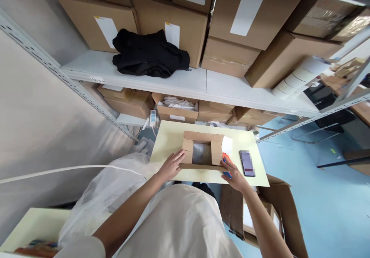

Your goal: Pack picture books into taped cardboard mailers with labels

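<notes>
A small cardboard box (187, 152) sits on the pale yellow table (167, 136), its flaps folded partly inward around an opening. Something clear and shiny, perhaps plastic film (201, 153), shows inside. My left hand (172, 164) rests on the box's left edge, fingers stretched out. At the box's right side, my right hand (234, 176) is closed around an orange and blue hand tool (226, 158). Much of that tool is hidden by the fingers, so its exact kind is unclear. Beside it lies a white paper (227, 145). A phone (247, 163) lies further right.
A shelf (199, 81) behind the table bears large cartons (170, 26), a black garment (150, 53) and white rolls (300, 77). Below it stands an open carton of white items (177, 105). An open carton (289, 208) stands at lower right; clear plastic sheeting (98, 196) is at left.
</notes>
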### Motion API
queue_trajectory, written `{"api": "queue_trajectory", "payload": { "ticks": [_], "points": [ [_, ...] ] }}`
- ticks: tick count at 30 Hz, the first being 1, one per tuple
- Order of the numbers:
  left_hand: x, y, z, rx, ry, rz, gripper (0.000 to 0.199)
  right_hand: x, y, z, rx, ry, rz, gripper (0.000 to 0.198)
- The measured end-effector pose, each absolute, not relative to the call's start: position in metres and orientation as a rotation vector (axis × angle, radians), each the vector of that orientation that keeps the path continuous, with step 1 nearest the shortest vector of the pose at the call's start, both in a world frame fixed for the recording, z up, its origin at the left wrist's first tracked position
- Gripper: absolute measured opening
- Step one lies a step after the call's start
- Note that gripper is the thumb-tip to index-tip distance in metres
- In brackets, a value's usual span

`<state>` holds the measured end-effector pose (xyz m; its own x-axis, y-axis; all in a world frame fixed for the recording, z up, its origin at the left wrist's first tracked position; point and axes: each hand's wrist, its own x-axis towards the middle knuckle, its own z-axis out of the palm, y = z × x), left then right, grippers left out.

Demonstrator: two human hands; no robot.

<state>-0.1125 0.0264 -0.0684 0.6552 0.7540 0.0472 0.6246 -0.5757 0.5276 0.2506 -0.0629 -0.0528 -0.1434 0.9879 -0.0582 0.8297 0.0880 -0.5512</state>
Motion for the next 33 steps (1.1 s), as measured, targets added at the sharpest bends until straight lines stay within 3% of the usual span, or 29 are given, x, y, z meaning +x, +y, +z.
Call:
{"api": "queue_trajectory", "payload": {
  "ticks": [4, 9, 14, 18, 22, 25, 30, 33],
  "points": [
    [-0.112, 0.028, -0.073, 2.210, 1.071, 0.602, 0.043, 0.232, -0.057, -0.052, -1.789, -1.873, 0.681, 0.036],
    [-0.098, 0.029, -0.080, 1.821, 1.232, 0.894, 0.046, 0.216, -0.041, -0.063, -2.006, -1.482, 0.642, 0.034],
    [-0.087, 0.034, -0.087, 1.505, 1.393, 1.009, 0.062, 0.229, -0.020, -0.062, -2.031, -1.435, 0.668, 0.080],
    [-0.084, 0.037, -0.087, 1.410, 1.344, 1.000, 0.054, 0.246, 0.016, -0.038, -1.900, -1.731, 0.481, 0.092],
    [-0.082, 0.037, -0.083, 1.342, 1.342, 0.994, 0.046, 0.247, 0.047, -0.017, -1.722, -1.932, 0.398, 0.074],
    [-0.082, 0.037, -0.082, 1.257, 1.366, 0.998, 0.050, 0.240, 0.046, -0.017, -1.712, -1.968, 0.399, 0.058],
    [-0.085, 0.039, -0.084, 1.183, 1.345, 0.984, 0.065, 0.227, 0.005, -0.039, -1.800, -1.946, 0.370, 0.045],
    [-0.086, 0.043, -0.085, 1.199, 1.331, 0.960, 0.070, 0.213, -0.017, -0.057, -1.884, -1.917, 0.391, 0.047]
  ]
}}
